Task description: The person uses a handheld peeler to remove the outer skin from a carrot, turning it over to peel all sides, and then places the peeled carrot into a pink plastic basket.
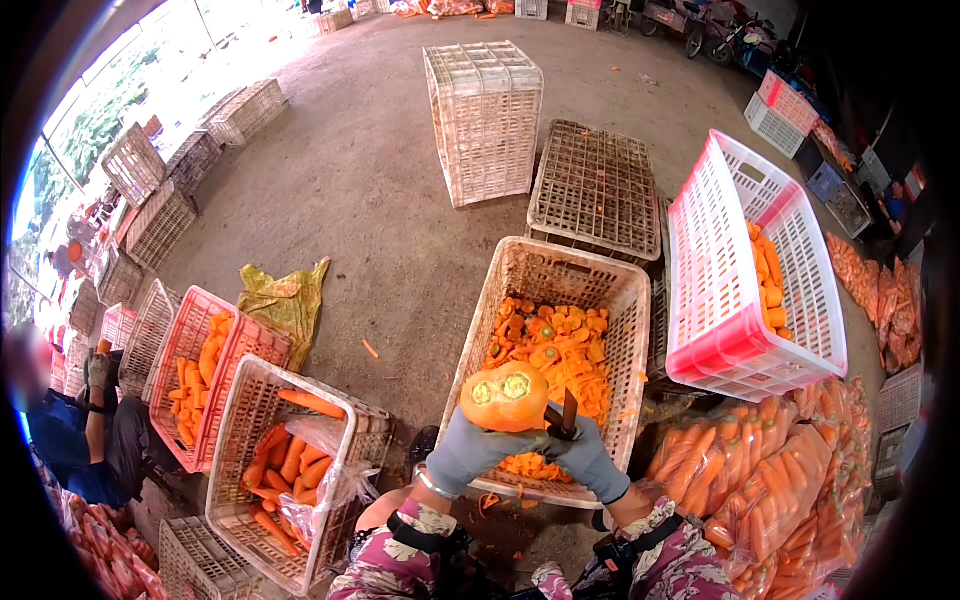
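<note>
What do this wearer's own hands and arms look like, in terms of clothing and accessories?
The left hand and right hand wear plain grey work gloves. The loose patterned fabric sleeves mix maroon-purple with cream, and a black strap circles each. A narrow pale band rings the left wrist.

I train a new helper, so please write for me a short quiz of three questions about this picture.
1. Which gray-gloved hand holds the narrow dark blade?
2. True or false: the left gray-gloved hand holds a thick orange vegetable with two greenish spots.
3. Fill in: the heap of orange carrot pieces in front of the hands lies in a beige plastic ___.

Key: 1. Right hand; 2. True; 3. Crate.
</note>
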`<state>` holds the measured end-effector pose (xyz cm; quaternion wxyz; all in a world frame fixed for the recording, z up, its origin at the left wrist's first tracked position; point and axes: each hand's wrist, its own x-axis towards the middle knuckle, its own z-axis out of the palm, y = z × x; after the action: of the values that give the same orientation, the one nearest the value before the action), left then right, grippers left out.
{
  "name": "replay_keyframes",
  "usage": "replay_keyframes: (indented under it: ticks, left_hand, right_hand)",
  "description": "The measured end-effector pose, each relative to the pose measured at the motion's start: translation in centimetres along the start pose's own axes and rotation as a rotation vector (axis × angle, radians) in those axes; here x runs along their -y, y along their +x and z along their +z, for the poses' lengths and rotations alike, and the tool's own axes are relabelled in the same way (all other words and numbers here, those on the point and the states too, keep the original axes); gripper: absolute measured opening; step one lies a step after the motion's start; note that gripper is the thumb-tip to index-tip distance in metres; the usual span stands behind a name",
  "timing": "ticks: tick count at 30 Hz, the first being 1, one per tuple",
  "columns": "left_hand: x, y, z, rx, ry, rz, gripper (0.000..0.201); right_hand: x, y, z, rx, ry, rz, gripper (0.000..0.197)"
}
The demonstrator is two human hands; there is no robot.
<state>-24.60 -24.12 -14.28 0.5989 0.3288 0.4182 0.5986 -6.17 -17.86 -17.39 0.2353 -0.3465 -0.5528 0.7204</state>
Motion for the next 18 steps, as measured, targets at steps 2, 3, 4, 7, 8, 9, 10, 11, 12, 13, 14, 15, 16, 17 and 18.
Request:
replay_keyframes:
  ticks: [2,3,4,7,8,9,10,11,12,13,14,15,16,17,18]
  left_hand:
    - [-0.2,0.0,0.1,0.004,0.014,-0.004,0.07]
    - [-0.6,0.1,0.2,0.006,0.027,-0.001,0.07]
    - [-0.8,0.0,0.3,0.005,0.045,-0.001,0.069]
    - [-0.8,-0.4,-0.1,-0.107,-0.015,0.0,0.06]
    - [-1.1,-0.4,-0.2,-0.216,-0.064,-0.002,0.055]
    - [-1.5,0.0,0.3,-0.312,-0.122,-0.002,0.05]
    - [-1.8,0.2,0.5,-0.408,-0.178,-0.003,0.045]
    - [-0.5,0.7,-0.4,-0.4,-0.232,0.009,0.055]
    - [-0.5,0.5,-0.5,-0.387,-0.311,-0.056,0.062]
    - [-0.7,0.3,-0.4,-0.372,-0.388,-0.122,0.07]
    - [-0.6,0.2,-0.3,-0.359,-0.47,-0.193,0.079]
    - [-0.3,0.4,0.0,-0.359,-0.481,-0.241,0.082]
    - [0.0,0.5,0.2,-0.329,-0.489,-0.267,0.082]
    - [0.5,0.2,0.2,-0.317,-0.492,-0.295,0.082]
    - [1.1,0.0,0.5,-0.294,-0.506,-0.321,0.082]
  right_hand:
    - [0.1,0.1,0.0,-0.018,-0.033,-0.005,0.038]
    - [0.0,0.1,-0.1,0.002,-0.038,0.006,0.045]
    - [-0.2,0.0,-0.2,0.025,-0.038,0.019,0.052]
    - [0.6,-0.4,0.2,0.171,-0.104,0.137,0.06]
    - [0.9,-0.5,0.6,0.234,-0.137,0.189,0.06]
    - [0.8,-0.7,0.6,0.237,-0.129,0.128,0.056]
    - [0.6,-1.1,0.7,0.239,-0.12,0.067,0.053]
    - [1.0,-1.3,0.7,0.198,-0.086,0.044,0.049]
    - [1.4,-1.4,0.9,0.159,-0.044,0.021,0.047]
    - [2.6,-0.9,0.6,0.075,0.022,0.035,0.045]
    - [3.6,-0.5,0.3,-0.011,0.086,0.055,0.045]
    - [3.1,-0.1,-0.4,-0.066,0.101,-0.025,0.054]
    - [3.3,0.2,-1.1,-0.129,0.268,-0.05,0.052]
    - [3.9,0.8,-1.2,-0.11,0.422,-0.078,0.054]
    - [4.0,1.3,-1.6,-0.079,0.534,-0.146,0.058]
